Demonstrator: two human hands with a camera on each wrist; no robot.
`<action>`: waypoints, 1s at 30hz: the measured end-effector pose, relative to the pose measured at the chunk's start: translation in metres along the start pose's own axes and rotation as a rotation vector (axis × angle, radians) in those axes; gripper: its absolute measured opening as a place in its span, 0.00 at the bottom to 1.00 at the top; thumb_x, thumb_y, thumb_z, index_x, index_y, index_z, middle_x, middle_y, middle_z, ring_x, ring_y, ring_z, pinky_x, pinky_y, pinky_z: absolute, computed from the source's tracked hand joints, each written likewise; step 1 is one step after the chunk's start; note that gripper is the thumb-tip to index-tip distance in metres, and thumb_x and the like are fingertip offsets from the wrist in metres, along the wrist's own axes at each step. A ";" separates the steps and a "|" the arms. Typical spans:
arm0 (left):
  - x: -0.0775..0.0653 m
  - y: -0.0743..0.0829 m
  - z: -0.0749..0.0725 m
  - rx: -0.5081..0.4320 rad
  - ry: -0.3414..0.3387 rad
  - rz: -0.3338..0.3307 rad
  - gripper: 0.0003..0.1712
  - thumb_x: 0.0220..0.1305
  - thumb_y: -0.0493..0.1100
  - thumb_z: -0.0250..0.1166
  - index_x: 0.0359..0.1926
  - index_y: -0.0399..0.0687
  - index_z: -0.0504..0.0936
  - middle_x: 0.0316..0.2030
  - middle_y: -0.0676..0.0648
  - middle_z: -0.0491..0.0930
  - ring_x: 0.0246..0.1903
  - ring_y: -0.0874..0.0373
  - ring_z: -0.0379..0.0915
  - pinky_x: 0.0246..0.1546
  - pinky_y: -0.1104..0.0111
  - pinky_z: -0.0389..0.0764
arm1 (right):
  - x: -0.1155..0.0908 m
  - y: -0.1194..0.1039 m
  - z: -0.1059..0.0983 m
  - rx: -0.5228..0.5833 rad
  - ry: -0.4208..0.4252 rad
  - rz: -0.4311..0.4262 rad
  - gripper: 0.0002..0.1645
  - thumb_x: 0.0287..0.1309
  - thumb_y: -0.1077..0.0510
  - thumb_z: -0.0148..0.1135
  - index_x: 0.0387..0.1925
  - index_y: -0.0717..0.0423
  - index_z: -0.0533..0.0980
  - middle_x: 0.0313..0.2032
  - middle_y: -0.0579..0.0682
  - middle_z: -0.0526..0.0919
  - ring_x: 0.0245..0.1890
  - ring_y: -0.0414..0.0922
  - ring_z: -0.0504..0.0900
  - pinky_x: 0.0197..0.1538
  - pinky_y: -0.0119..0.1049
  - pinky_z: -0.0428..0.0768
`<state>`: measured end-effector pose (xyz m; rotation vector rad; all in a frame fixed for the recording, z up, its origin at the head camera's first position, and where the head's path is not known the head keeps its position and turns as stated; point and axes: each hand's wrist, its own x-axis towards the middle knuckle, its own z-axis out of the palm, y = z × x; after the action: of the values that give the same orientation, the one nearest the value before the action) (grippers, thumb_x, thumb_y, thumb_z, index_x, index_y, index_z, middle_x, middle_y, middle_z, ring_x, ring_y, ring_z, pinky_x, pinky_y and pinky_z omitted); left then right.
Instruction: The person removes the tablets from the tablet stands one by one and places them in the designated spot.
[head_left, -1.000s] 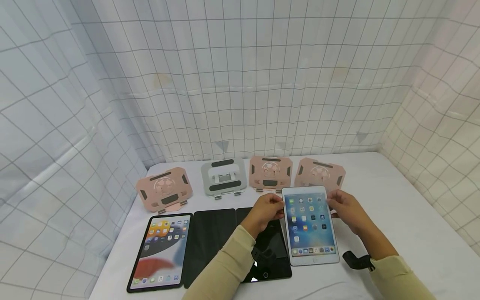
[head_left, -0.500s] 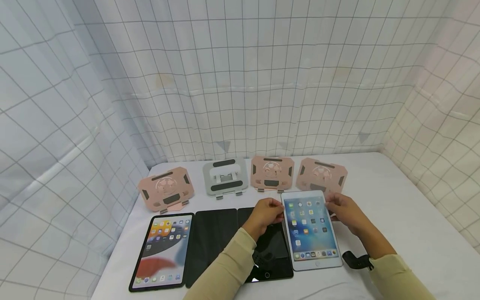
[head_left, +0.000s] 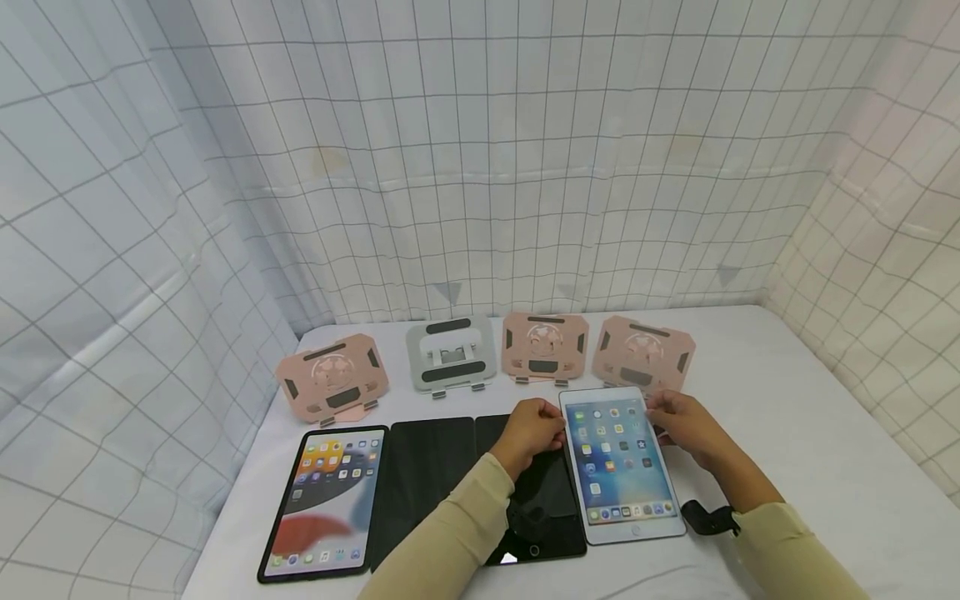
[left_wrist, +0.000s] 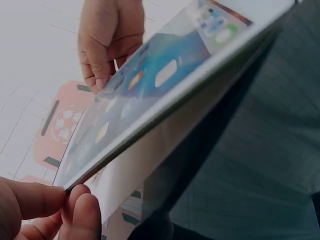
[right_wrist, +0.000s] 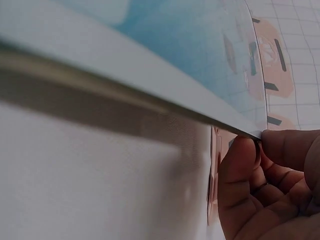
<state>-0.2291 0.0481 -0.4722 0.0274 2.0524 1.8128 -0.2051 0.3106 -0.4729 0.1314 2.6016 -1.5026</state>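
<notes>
A white tablet (head_left: pixel 622 467) with a lit home screen is held by both hands at its far corners. My left hand (head_left: pixel 531 432) pinches its left edge between thumb and fingers, and my right hand (head_left: pixel 686 423) pinches the right edge. Under the tablet (left_wrist: pixel 150 85) a gap shows in the left wrist view, so its far end is raised and tilted. In the right wrist view, thumb and index finger of the right hand (right_wrist: pixel 275 185) meet on the tablet's corner. Beneath my left forearm lies a black tablet (head_left: pixel 551 492), partly hidden.
Left of the arms lie another dark tablet (head_left: pixel 431 450) and a lit tablet (head_left: pixel 322 500) with a black rim. Along the back stand a grey tablet stand (head_left: pixel 450 354) and pink ones (head_left: pixel 330 375), (head_left: pixel 543 346), (head_left: pixel 643 350). Gridded white curtains (head_left: pixel 480 167) enclose the table.
The white tablet's far end has come down and toward me, and both hands have moved down with it, keeping their pinch. The other tablets and the stands stay in place.
</notes>
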 end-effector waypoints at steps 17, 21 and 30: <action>0.003 0.000 -0.002 0.227 0.036 0.037 0.05 0.63 0.30 0.65 0.29 0.37 0.82 0.20 0.47 0.79 0.16 0.63 0.73 0.19 0.73 0.79 | 0.007 0.002 0.007 -0.093 -0.040 0.024 0.09 0.67 0.66 0.52 0.44 0.70 0.71 0.34 0.56 0.78 0.29 0.48 0.76 0.32 0.39 0.78; 0.005 0.000 -0.001 0.289 0.045 0.043 0.09 0.61 0.30 0.65 0.24 0.40 0.81 0.18 0.47 0.78 0.14 0.63 0.72 0.18 0.74 0.78 | 0.008 0.003 0.008 -0.128 -0.029 0.039 0.09 0.66 0.66 0.53 0.44 0.70 0.72 0.33 0.56 0.79 0.29 0.47 0.77 0.31 0.39 0.78; 0.010 0.003 0.000 0.308 0.045 0.025 0.10 0.57 0.28 0.66 0.20 0.40 0.81 0.15 0.47 0.78 0.13 0.62 0.73 0.17 0.74 0.78 | 0.013 0.000 0.006 -0.131 -0.056 0.108 0.07 0.65 0.68 0.54 0.42 0.70 0.73 0.32 0.56 0.79 0.29 0.47 0.77 0.31 0.37 0.77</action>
<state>-0.2394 0.0510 -0.4723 0.0997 2.3542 1.5068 -0.2173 0.3051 -0.4780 0.2087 2.5937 -1.2788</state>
